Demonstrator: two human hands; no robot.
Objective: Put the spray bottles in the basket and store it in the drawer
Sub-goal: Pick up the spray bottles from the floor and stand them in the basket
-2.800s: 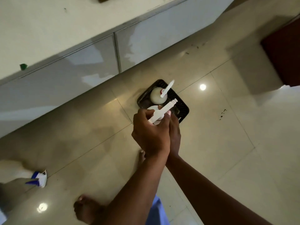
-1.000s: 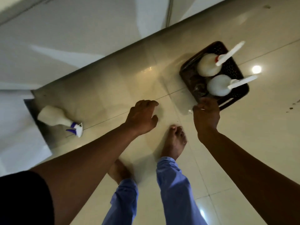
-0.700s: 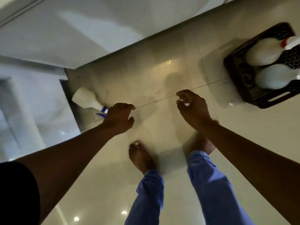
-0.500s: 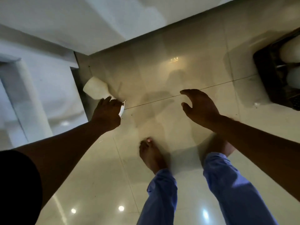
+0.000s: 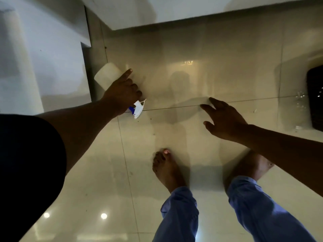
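Observation:
A white spray bottle (image 5: 108,74) with a blue and white trigger head lies on its side on the tiled floor at the left, close to the cabinet corner. My left hand (image 5: 123,92) is wrapped around its neck, index finger stretched along the body. My right hand (image 5: 222,118) hovers over the floor in the middle, fingers spread, holding nothing. The dark mesh basket (image 5: 315,98) shows only as a sliver at the right edge; its contents are out of view.
White cabinet fronts (image 5: 174,9) run along the top, and a white panel (image 5: 52,55) stands at the left. My bare feet (image 5: 167,168) and blue trouser legs are on the glossy floor below the hands.
The view has swung left, so the basket slid to the right edge. My left hand reached the lying bottle and closed around its neck. My right hand left the basket and opened.

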